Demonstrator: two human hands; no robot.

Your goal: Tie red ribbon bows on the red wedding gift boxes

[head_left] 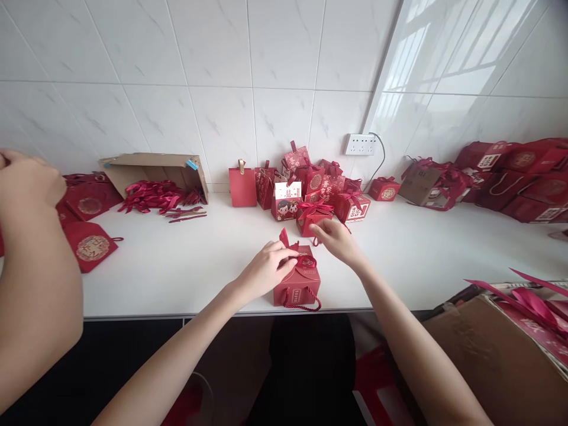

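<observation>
A red gift box (295, 290) with a cord handle stands near the counter's front edge. My left hand (270, 266) rests at its top, the fingers closed on the dark red ribbon (306, 261) tied there. Raised just behind and to the right of this box, my right hand (335, 236) has its thumb and fingers pinched together; anything small between them cannot be made out. Beyond it stands another red box (309, 225) with a ribbon bow on top, partly covered by my right fingers.
Several red boxes (355, 208) stand along the wall. An open cardboard box (155, 160) spills red ribbons at the left. Another person's arm (39, 266) reaches in at far left. A large carton (483, 349) fills the lower right; red bags (519, 183) are piled behind.
</observation>
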